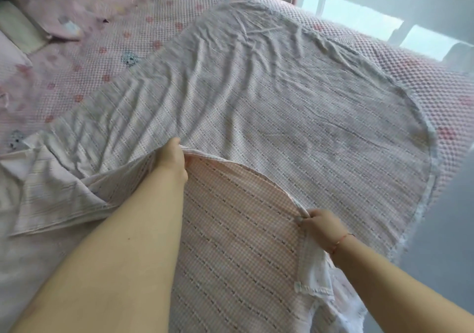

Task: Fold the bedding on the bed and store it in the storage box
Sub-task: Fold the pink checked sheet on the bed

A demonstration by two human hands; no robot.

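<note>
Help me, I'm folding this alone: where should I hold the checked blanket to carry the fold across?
Probably along its turned-over edge, from the near side, as both hands do now: left hand and right hand pinch it apart. That hem is lifted off the blanket; the rest lies flat.

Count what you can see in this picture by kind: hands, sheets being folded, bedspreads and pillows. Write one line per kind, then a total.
Hands: 2, the left hand and the right hand, both gripping the sheet's edge
Sheets: 1, the checked sheet
Bedspreads: 1, the pink bedspread
Pillows: 1, the pillow, blurred at the far left
Total: 5
</note>
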